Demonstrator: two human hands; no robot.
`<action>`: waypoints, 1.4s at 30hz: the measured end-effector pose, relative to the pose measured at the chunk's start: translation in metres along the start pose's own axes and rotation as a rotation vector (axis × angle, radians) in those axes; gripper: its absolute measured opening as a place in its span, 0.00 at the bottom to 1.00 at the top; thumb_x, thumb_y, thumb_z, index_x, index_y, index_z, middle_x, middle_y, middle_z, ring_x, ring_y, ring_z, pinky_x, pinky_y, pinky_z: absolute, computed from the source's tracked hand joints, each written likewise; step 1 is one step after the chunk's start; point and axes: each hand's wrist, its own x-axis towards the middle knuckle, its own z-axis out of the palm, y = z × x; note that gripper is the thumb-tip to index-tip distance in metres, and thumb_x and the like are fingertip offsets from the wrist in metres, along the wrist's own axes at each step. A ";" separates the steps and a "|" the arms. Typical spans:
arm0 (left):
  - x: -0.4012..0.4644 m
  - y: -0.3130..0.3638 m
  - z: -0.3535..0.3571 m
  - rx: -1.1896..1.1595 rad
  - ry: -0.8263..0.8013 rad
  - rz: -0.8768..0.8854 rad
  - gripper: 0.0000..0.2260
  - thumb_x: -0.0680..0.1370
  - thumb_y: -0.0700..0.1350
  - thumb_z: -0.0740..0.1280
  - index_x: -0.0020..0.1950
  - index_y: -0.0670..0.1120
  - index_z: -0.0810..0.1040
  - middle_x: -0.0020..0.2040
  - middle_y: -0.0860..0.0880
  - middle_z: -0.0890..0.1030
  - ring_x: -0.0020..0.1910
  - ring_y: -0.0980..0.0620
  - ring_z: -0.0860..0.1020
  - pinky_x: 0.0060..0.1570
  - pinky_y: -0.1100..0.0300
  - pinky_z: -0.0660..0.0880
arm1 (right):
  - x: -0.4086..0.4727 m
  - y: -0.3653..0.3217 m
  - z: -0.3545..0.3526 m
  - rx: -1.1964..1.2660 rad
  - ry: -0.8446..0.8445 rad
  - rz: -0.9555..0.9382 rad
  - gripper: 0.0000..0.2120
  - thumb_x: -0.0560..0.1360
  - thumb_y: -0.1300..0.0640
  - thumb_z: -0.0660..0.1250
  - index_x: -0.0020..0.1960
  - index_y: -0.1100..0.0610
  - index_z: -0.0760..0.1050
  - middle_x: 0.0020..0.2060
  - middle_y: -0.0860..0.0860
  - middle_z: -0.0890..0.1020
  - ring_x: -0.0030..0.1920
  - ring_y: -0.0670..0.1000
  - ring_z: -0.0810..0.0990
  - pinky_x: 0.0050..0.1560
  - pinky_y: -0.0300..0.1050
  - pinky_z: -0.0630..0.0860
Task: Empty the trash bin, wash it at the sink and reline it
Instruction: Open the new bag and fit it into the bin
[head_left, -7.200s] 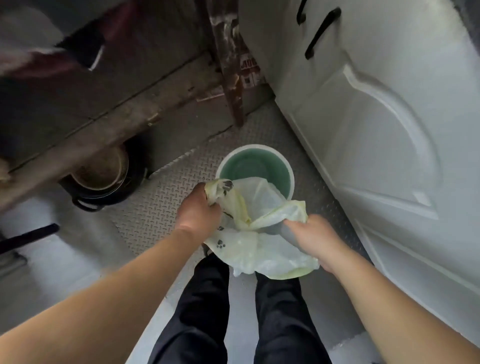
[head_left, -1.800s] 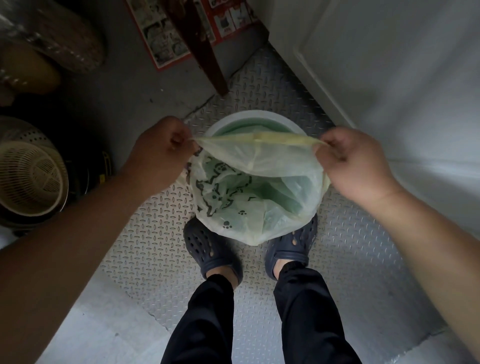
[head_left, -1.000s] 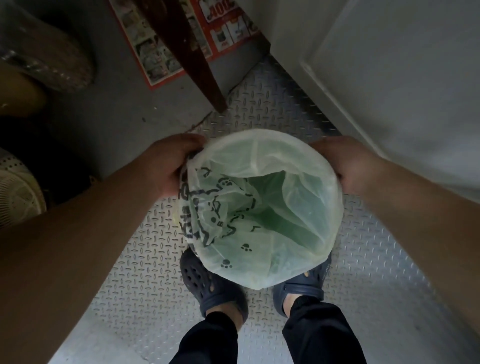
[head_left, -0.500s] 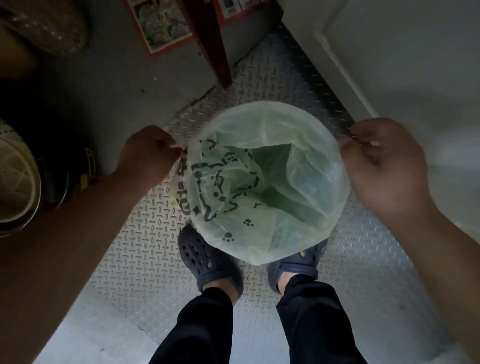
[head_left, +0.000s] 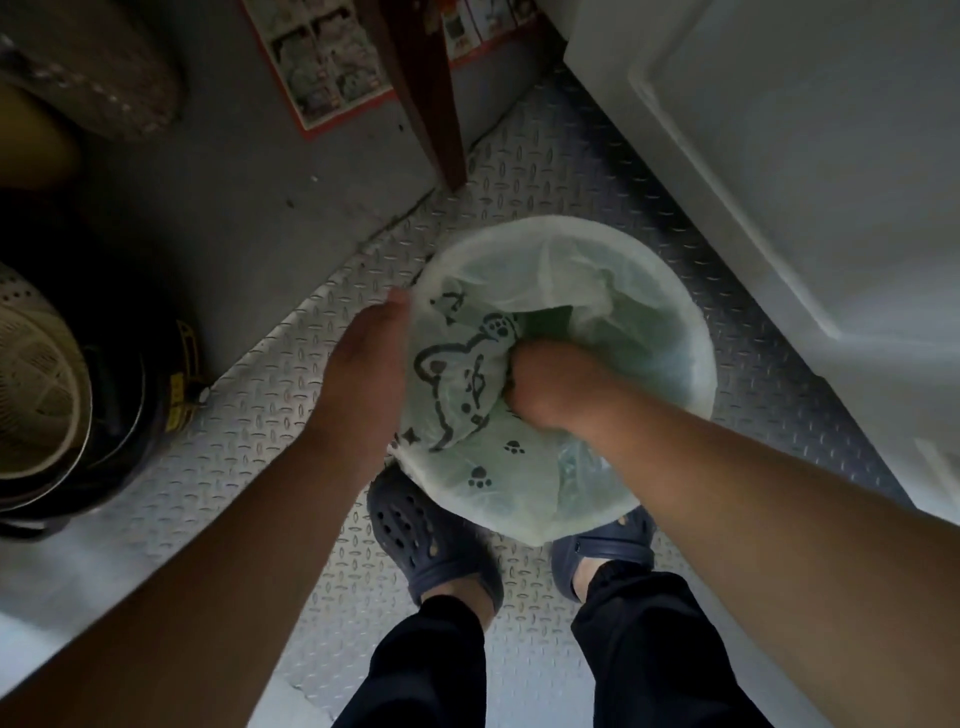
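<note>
Trash bin (head_left: 698, 374), standing on the checker-plate floor (head_left: 291, 415) just ahead of the person's clogs (head_left: 431, 545), shown late in relining. Far left: a stack of colanders and pots (head_left: 47, 395), well apart from the bin. Left hand (head_left: 363, 374): fingers straight, laid flat against the outer left side of the bin over the liner bag (head_left: 467, 384), apparently steadying it. Centre: the bag's mouth is folded over the rim all round; its paw-print panel sags inside. Right hand (head_left: 550, 384): sunk into the bag, knuckles up; whether its fingers hold the film cannot be told. Right: white cabinet door (head_left: 810, 208), near the bin. Judged status: no trash visible in the bin; only pressing the bag down to the bottom appears to remain.
</note>
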 end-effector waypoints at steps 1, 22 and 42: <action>0.000 0.000 0.004 0.033 0.018 0.007 0.26 0.69 0.71 0.58 0.52 0.56 0.82 0.48 0.52 0.86 0.47 0.53 0.85 0.46 0.53 0.81 | 0.007 -0.001 0.004 0.004 0.006 -0.020 0.06 0.77 0.60 0.61 0.46 0.57 0.77 0.41 0.56 0.80 0.41 0.54 0.77 0.43 0.44 0.71; -0.010 0.009 0.012 0.033 0.018 0.000 0.34 0.68 0.71 0.60 0.58 0.47 0.81 0.55 0.44 0.84 0.54 0.44 0.83 0.57 0.40 0.79 | 0.020 -0.014 -0.006 -0.068 -0.156 -0.076 0.09 0.78 0.60 0.57 0.44 0.60 0.75 0.41 0.56 0.77 0.39 0.54 0.75 0.45 0.45 0.71; -0.008 0.008 0.013 0.040 0.023 0.028 0.30 0.72 0.69 0.60 0.57 0.48 0.82 0.54 0.47 0.85 0.54 0.47 0.84 0.58 0.43 0.79 | -0.008 -0.033 -0.013 -0.006 -0.194 -0.028 0.10 0.79 0.61 0.56 0.48 0.60 0.76 0.40 0.55 0.77 0.42 0.54 0.76 0.45 0.44 0.70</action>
